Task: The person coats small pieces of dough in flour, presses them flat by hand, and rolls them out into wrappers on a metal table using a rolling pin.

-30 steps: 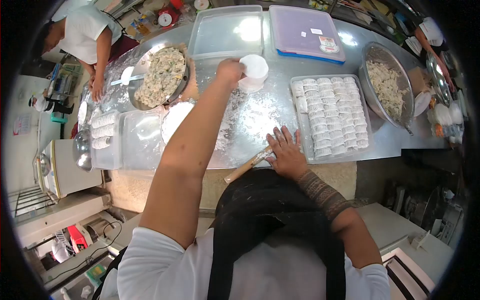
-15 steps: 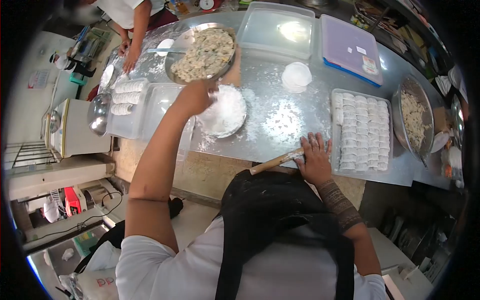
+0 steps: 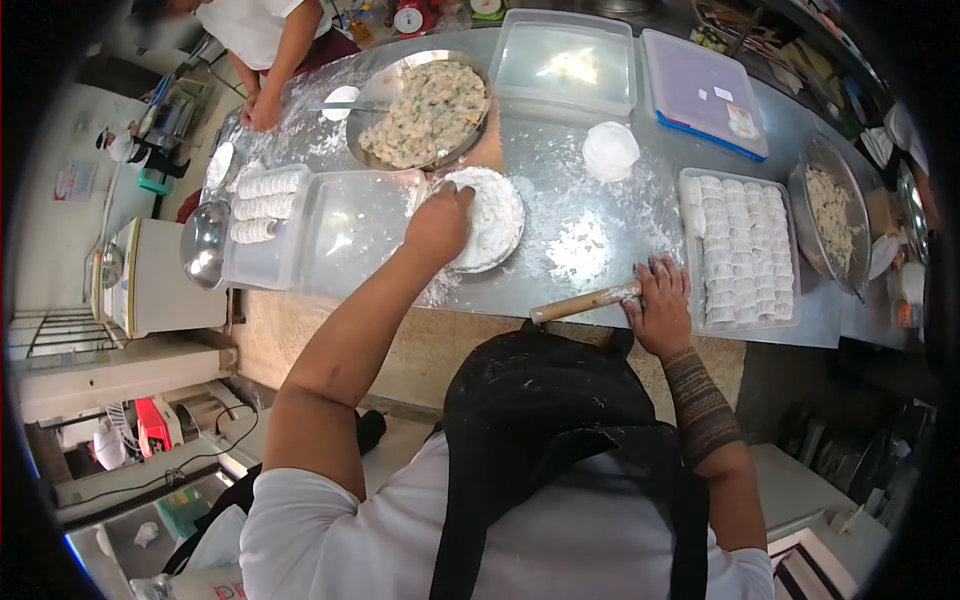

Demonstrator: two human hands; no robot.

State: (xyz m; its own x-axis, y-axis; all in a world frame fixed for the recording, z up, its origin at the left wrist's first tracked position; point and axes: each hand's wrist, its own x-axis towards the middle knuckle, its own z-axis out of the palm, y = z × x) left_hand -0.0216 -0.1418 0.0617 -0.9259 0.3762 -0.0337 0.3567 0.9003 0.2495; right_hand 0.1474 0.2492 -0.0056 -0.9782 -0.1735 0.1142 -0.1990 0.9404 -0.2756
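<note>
My left hand (image 3: 446,220), fingers closed, is at the left side of a round plate of white flour (image 3: 492,225). Whatever its fingers hold is hidden. My right hand (image 3: 661,305) lies on the metal table with its fingers stretched out. One end of a wooden rolling pin (image 3: 588,301) touches it by the thumb, and the other end reaches the table's front edge. Beyond the right hand stands a plastic tray (image 3: 690,322) packed with rows of white, floured pieces. A stack of thin white dough rounds (image 3: 610,151) sits farther back.
A large metal bowl of chunky filling (image 3: 425,115) holds a spatula. A clear tub (image 3: 350,235) and a tray with several floured rolls (image 3: 265,205) stand left. Another filling bowl (image 3: 832,215) is right. Lidded boxes (image 3: 705,95) line the back. A co-worker's hands (image 3: 262,108) are at far left.
My left hand has come down at the flour plate. The right hand still lies by the rolling pin. The co-worker's hands have come together. The whole view has shifted slightly.
</note>
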